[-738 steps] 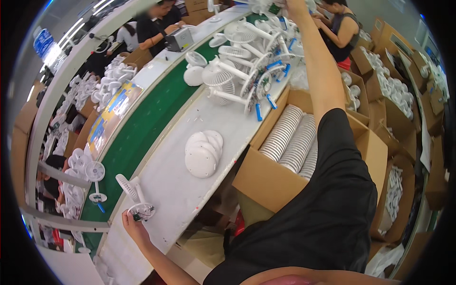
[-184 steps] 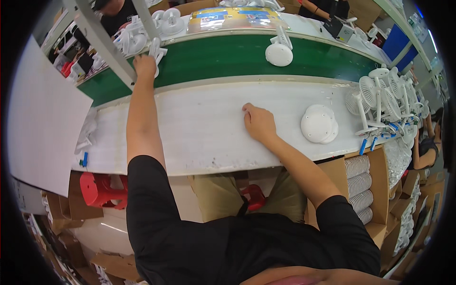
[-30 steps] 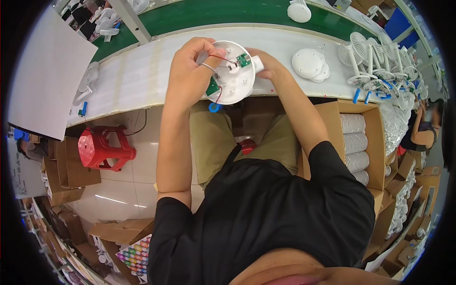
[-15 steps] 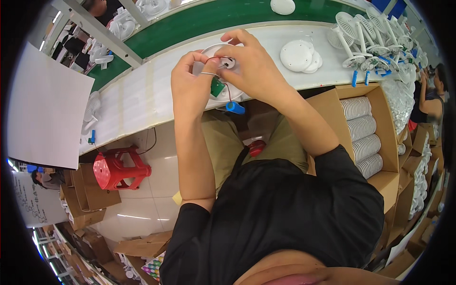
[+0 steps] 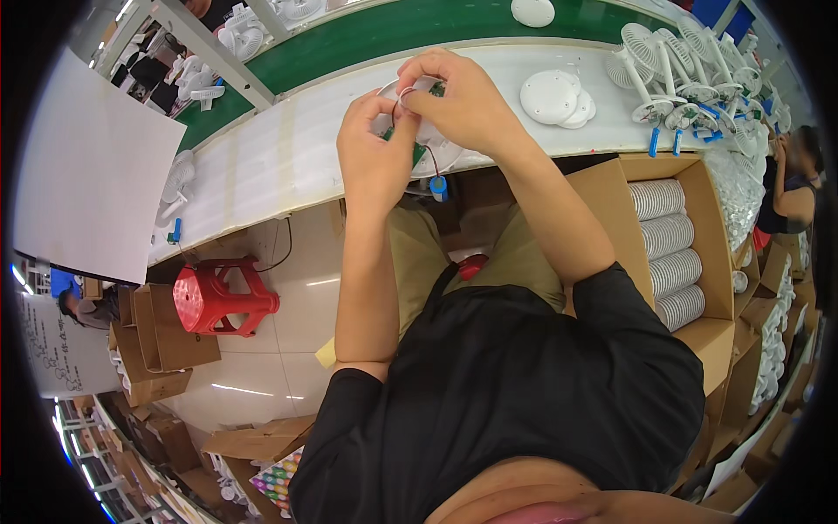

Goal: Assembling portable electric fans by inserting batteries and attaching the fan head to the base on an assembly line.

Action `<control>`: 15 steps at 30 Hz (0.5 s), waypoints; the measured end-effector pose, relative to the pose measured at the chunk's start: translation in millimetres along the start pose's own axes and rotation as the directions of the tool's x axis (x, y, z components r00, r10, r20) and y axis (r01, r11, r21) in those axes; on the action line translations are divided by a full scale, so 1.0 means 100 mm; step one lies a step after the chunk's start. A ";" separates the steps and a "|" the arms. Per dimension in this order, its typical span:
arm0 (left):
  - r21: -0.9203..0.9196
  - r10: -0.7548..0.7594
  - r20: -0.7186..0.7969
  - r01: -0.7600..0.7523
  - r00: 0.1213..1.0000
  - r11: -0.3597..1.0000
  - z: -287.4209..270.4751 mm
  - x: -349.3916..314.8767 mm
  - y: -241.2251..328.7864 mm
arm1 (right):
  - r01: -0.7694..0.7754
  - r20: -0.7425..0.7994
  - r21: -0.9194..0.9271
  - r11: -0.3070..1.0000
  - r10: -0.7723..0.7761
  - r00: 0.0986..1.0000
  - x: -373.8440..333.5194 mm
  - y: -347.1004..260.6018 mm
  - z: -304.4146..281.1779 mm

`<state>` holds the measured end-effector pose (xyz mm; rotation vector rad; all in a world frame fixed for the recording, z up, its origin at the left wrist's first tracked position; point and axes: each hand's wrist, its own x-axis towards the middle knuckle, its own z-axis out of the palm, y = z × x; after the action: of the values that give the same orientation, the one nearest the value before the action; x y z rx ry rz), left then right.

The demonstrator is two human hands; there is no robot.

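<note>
Over the near edge of the worktable, my left hand (image 5: pixel 377 144) and my right hand (image 5: pixel 460 100) meet with thumbs and fingertips pinched together on thin wires (image 5: pixel 402 98). Behind and below them lies a round white fan base (image 5: pixel 446 157), mostly covered by my hands. Part of a green circuit board (image 5: pixel 418 155) shows beside my left thumb. From it a dark red wire runs down to a blue cylindrical battery (image 5: pixel 439 188), which hangs at the table edge. The exact wire ends between my fingertips are hidden.
Stacked white round covers (image 5: pixel 552 98) lie to the right on the white worktable (image 5: pixel 253 166). Several white fans (image 5: pixel 650 74) with blue batteries crowd the far right. An open carton (image 5: pixel 717 262) of ribbed white discs stands below; a red stool (image 5: pixel 223 297) is at left.
Both hands have shifted slightly right in the view and drawn closer together at the fingertips. The battery now hangs more upright. A white part with dark slots, seen earlier between the hands, is now covered.
</note>
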<state>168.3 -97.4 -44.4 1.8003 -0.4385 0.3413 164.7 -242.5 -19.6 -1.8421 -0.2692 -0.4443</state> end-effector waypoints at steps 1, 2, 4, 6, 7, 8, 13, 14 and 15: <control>-0.002 0.000 -0.004 0.000 1.000 1.000 0.02 0.00 -0.01 | 0.002 0.004 -0.002 1.000 -0.002 1.000 0.00 0.00 -0.01; -0.087 -0.045 -0.024 0.043 0.999 0.995 0.03 -0.01 -0.01 | 0.030 0.021 -0.016 0.999 -0.030 0.999 -0.01 -0.01 -0.04; -0.256 -0.138 -0.049 0.121 0.989 0.959 0.04 -0.02 -0.02 | 0.086 0.055 -0.041 0.995 -0.084 0.995 -0.02 -0.03 -0.07; -0.339 -0.180 -0.053 0.152 0.982 0.929 0.07 -0.03 -0.02 | 0.117 0.069 -0.053 0.992 -0.113 0.991 -0.03 -0.02 -0.07; -0.383 -0.202 -0.088 0.154 0.975 0.911 0.11 -0.05 -0.02 | 0.136 0.046 -0.090 0.987 -0.133 0.990 -0.03 0.01 -0.03; -0.427 -0.225 -0.121 0.154 0.967 0.891 0.15 -0.06 -0.01 | 0.155 0.023 -0.127 0.980 -0.153 0.988 -0.03 0.05 0.01; -0.615 -0.310 -0.117 0.177 0.943 0.769 0.14 -0.08 0.06 | 0.196 -0.061 -0.234 0.952 -0.216 0.974 0.00 0.08 0.16; -0.662 -0.326 -0.086 0.191 0.941 0.725 0.10 -0.07 0.07 | 0.202 -0.078 -0.250 0.947 -0.228 0.971 0.01 0.07 0.17; -0.706 -0.340 -0.053 0.205 0.939 0.678 0.07 -0.06 0.07 | 0.207 -0.095 -0.266 0.942 -0.239 0.966 0.01 0.07 0.17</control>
<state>159.6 -105.4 -42.6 1.0485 -0.1207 0.0949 171.2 -228.9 -29.9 -2.0317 -0.3502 -0.7816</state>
